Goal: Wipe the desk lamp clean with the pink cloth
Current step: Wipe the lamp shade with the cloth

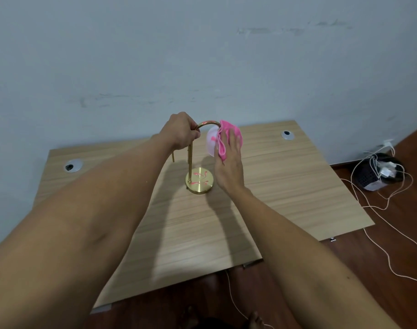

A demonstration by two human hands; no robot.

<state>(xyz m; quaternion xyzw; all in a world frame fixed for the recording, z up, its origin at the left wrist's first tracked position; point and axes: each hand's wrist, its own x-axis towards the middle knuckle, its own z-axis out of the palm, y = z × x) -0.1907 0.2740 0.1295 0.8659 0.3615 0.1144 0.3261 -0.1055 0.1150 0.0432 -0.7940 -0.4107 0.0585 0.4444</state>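
A brass desk lamp stands mid-desk on a round gold base [199, 182] that carries pink marks. Its thin stem rises to an arched neck [207, 123]. A pale white-pink globe shade [211, 142] hangs from the arch's right end. My left hand [181, 130] is closed around the left side of the arch at the top of the stem. My right hand [228, 160] presses the pink cloth [227, 136] flat against the right side of the shade. The cloth hides much of the shade.
The light wood desk [285, 186] meets a pale blue wall and has two round cable grommets [73, 166] [287, 135]. On the dark floor at the right sit a black basket [376, 173] and loose white cables [378, 210]. A thin gold pull rod [173, 156] hangs beside the stem.
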